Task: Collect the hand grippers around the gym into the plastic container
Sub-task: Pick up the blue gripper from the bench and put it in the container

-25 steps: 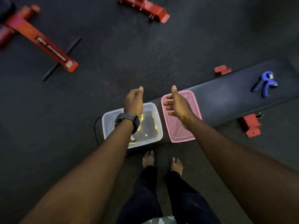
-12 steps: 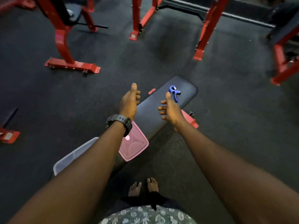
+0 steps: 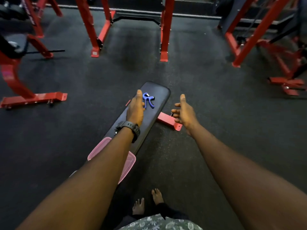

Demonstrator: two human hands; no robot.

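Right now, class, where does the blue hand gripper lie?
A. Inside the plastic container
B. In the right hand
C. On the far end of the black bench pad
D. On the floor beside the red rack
C: the blue hand gripper rests on the far end of the black bench pad, just beside the left hand; the right hand is open and empty.

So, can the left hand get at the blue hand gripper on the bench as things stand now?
Probably yes. The left hand is open, right beside the blue hand gripper, which lies alone on the bench; nothing stands between them.
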